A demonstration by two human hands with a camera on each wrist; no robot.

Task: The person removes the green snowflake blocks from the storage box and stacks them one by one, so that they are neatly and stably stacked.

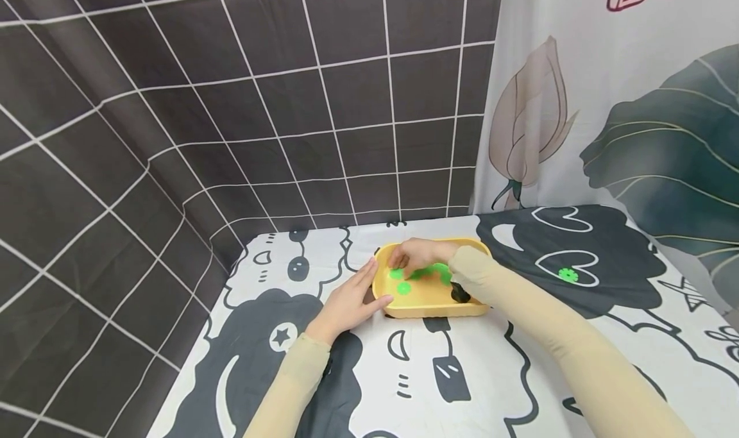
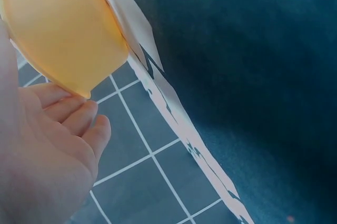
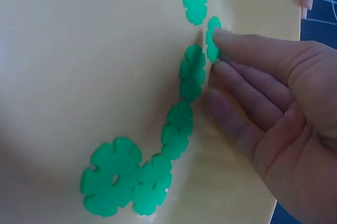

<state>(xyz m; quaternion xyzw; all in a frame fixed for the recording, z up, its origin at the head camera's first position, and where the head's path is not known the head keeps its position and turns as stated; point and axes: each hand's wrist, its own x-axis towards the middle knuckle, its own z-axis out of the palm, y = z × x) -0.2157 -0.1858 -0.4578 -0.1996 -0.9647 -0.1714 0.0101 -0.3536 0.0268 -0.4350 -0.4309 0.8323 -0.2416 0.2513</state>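
A yellow tray [image 1: 430, 311] lies on the patterned cloth. My left hand [image 1: 349, 302] rests at its left end, the fingers along the rim and the thumb near the front corner. In the left wrist view its fingertips touch the outside of the tray. My right hand [image 3: 284, 92] reaches inside the tray and pinches a green flower-shaped plastic piece [image 3: 212, 45] at its fingertips. Beside it several like pieces lie in a row, including a green piece [image 3: 192, 74] nearest the fingers. A larger-looking green piece [image 3: 110, 176] overlaps its neighbour.
Another green flower-shaped piece [image 1: 568, 275] lies on the cloth right of the tray. A black object [image 1: 460, 293] shows below my right wrist. Behind the cloth-covered surface [image 1: 416, 367] hang a dark grid-patterned curtain [image 1: 358, 104] and a white leaf-print curtain [image 1: 537, 15].
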